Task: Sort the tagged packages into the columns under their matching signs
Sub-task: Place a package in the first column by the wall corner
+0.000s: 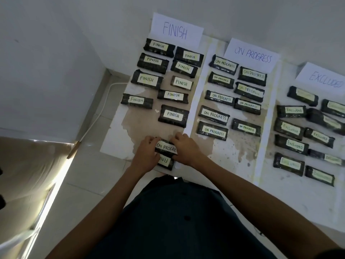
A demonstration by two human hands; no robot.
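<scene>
Black-wrapped ON PROGRESS package [166, 147] lies on a FINISH package [165, 162] in the wrong column; my left hand [146, 156] and right hand [183, 148] grip its 2 ends, probably to move it right.

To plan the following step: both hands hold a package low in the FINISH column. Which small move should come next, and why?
Probably lift the ON PROGRESS package, held by the left hand and right hand, and carry it right, under the ON PROGRESS sign. Its tag mismatches this column, and it lies on a FINISH package.
</scene>
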